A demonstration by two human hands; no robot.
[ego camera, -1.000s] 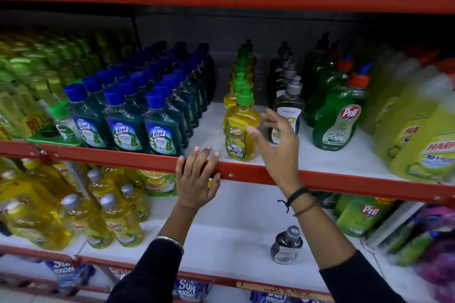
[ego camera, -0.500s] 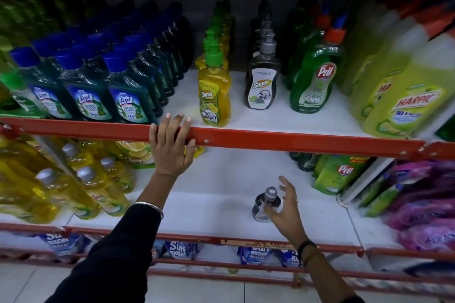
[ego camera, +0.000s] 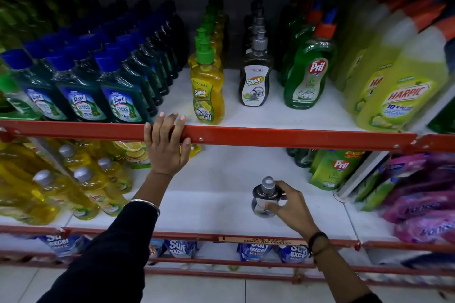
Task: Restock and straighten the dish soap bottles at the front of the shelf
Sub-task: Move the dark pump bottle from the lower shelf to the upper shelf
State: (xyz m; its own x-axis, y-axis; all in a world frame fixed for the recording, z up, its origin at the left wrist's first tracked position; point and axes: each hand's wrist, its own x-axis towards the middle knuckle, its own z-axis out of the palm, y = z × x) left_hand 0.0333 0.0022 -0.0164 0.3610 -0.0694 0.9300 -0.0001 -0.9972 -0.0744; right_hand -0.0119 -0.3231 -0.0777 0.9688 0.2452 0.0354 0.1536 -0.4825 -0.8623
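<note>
A lone dark dish soap bottle (ego camera: 263,198) with a grey cap stands on the white lower shelf (ego camera: 209,194). My right hand (ego camera: 291,206) wraps its fingers around it from the right. On the upper shelf (ego camera: 258,115) a yellow Super bottle (ego camera: 207,92) with a green cap stands at the front, and a dark Super bottle (ego camera: 254,81) heads the row to its right, set further back. My left hand (ego camera: 167,145) rests on the red front rail (ego camera: 270,136), fingers hooked over its edge, left of the yellow bottle.
Blue-capped Lizol bottles (ego camera: 81,91) fill the upper shelf's left side. Green Pril bottles (ego camera: 307,74) and Harpic bottles (ego camera: 398,91) stand at the right. Below are yellow bottles (ego camera: 73,187) at left, a Pril pouch (ego camera: 330,170) and purple pouches (ego camera: 423,202) at right.
My right hand dropped from the upper shelf's dark bottle to the lower shelf and closed around the lone dark bottle. The view tilted down. My left hand stayed on the rail.
</note>
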